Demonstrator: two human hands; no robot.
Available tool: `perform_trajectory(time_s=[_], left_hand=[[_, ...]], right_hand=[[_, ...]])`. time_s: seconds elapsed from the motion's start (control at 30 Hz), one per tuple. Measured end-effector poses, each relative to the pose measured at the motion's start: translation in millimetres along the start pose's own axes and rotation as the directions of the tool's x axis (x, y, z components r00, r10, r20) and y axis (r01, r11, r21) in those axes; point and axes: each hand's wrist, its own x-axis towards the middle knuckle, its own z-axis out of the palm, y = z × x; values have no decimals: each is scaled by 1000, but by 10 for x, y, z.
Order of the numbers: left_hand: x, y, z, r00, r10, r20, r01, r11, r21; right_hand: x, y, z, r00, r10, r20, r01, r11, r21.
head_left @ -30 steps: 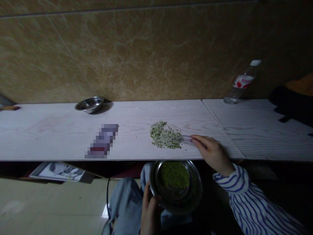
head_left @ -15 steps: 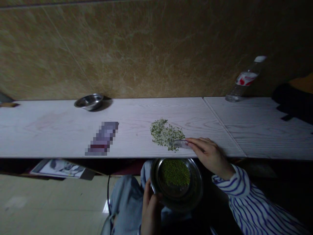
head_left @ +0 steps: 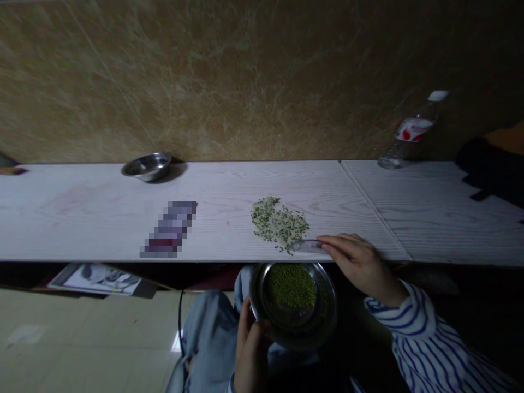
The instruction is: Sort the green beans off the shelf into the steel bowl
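Observation:
A loose patch of mixed mung beans and white grains like rice [head_left: 278, 221] lies spread on the white table [head_left: 221, 234]. My right hand [head_left: 360, 265] pinches a narrow, shiny, see-through tool [head_left: 307, 246] between thumb and fingers; its exact kind is unclear. The tool's far end lies at the patch's near right edge. Below the table edge, over my lap, my left hand [head_left: 252, 346] grips the left rim of a steel bowl [head_left: 327, 322], thumb inside and fingers outside. Mung beans [head_left: 292, 286] cover part of the bowl's bottom.
A smaller steel bowl [head_left: 148, 167] stands by the wall at the back left. A blurred-out flat rectangular object [head_left: 170, 229] lies left of the patch. A clear bottle with a white cap [head_left: 409, 131] stands back right, near a dark bundle [head_left: 487, 169].
My right hand and the tool have shifted a little to the right and nearer to me, toward the patch's edge. My left hand still holds the bowl.

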Motion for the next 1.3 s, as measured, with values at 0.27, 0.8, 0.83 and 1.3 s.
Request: perform_trajectory(time_s=[0.27, 0.8, 0.83, 1.3], left_hand=[[-18, 32, 0, 1000, -5, -15, 5, 1000, 4], [25, -7, -62, 1000, -20, -20, 19, 999, -43], [23, -6, -58, 1000, -19, -17, 18, 999, -49], [-5, 30, -53, 1000, 4, 13, -4, 1000, -29]], right_hand=[[85, -2, 97, 1000, -2, -22, 1, 999, -40], [-56, -8, -2, 1000, 20, -8, -20, 1000, -16], [-54, -16, 5, 1000, 17, -7, -17, 1000, -15], [13, -21, 74, 1000, 6, -8, -6, 1000, 2]])
